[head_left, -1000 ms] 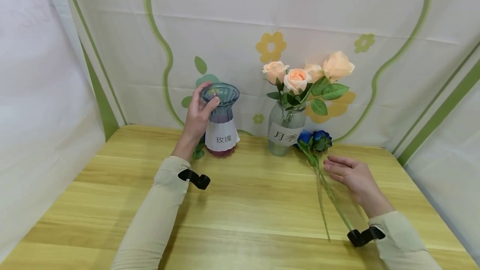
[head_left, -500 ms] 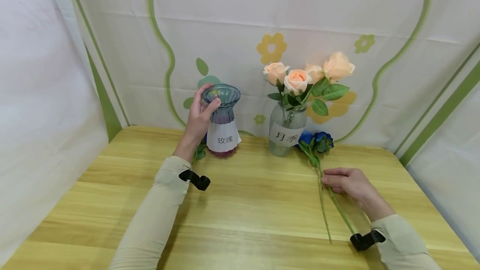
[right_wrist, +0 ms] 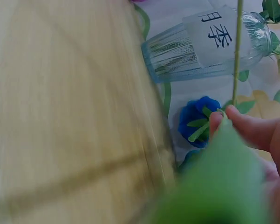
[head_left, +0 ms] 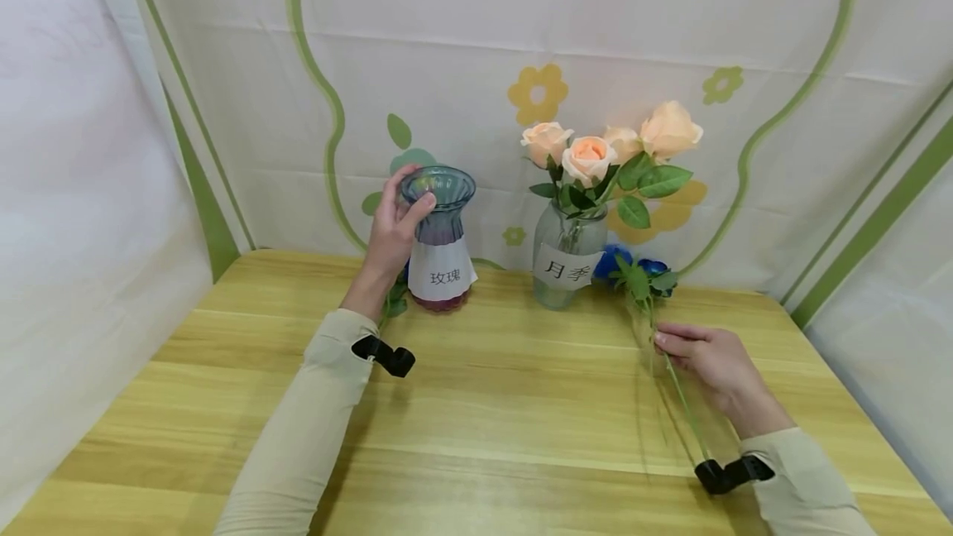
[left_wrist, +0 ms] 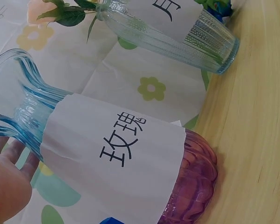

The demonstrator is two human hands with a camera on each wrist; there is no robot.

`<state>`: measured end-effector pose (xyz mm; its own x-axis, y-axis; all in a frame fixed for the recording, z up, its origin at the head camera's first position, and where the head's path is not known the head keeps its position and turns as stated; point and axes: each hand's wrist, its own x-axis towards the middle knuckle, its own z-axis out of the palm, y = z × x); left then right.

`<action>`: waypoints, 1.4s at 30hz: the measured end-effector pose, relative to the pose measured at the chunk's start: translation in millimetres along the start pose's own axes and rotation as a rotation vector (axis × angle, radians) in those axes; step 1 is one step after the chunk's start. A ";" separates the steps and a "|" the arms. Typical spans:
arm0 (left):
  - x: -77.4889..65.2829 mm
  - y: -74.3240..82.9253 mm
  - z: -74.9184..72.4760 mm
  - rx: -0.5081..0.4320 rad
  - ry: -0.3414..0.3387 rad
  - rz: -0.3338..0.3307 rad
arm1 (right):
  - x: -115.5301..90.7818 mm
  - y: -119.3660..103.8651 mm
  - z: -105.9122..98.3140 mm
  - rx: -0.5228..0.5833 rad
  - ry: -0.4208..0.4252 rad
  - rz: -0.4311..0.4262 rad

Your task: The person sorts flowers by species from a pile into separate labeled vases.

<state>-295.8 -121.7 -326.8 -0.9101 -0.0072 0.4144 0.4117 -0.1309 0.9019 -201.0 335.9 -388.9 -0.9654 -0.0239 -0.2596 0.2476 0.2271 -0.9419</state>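
My left hand (head_left: pixel 390 238) grips the neck of a flared glass vase (head_left: pixel 441 228), blue at the top and purple at the base, with a white paper label. The vase stands upright on the table; in the left wrist view the fingers curl behind its blue neck. My right hand (head_left: pixel 718 366) pinches the green stem (head_left: pixel 683 399) of a blue rose between thumb and fingertips. Two blue rose heads (head_left: pixel 653 267) show beyond that hand, beside the other vase. A blurred green shape (right_wrist: pixel 223 182) fills the near part of the right wrist view.
A clear glass vase (head_left: pixel 554 292) with a label holds several peach roses (head_left: pixel 590 160) at the back centre. Green leaves (head_left: pixel 397 303) of another blue flower lie behind my left forearm. A white patterned cloth (head_left: pixel 447 81) backs the wooden table (head_left: pixel 476 420).
My right hand has come down to the blue rose stems and pinched. The rose heads have shifted right and turned, and the stems have swung apart. My left hand and its vase stay put.
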 end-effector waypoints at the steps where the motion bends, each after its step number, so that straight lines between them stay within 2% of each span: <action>1: 0.1 -0.1 -0.2 0.002 0.000 0.000 | -0.1 -0.6 -0.7 0.050 0.001 -0.002; 6: -0.1 0.2 -0.1 0.008 -0.004 -0.001 | -1.6 -3.6 -1.3 0.249 -0.009 0.000; 18: -0.5 0.2 -1.3 0.009 0.002 0.024 | -3.8 -9.4 4.4 0.387 -0.006 -0.055; 27: -0.2 -1.7 -0.4 -0.006 -0.002 0.027 | -3.4 -6.9 3.9 0.303 -0.019 -0.041; 36: -1.8 0.1 -0.1 -0.005 -0.002 0.033 | 4.3 5.5 7.3 0.322 -0.062 0.046; 42: -1.7 0.3 -0.6 0.003 -0.002 0.027 | 10.0 10.4 8.6 0.285 -0.089 0.045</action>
<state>-294.2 -122.4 -327.2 -0.8986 -0.0087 0.4387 0.4361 -0.1276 0.8908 -207.4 329.7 -403.1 -0.9452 -0.1083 -0.3081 0.3149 -0.0519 -0.9477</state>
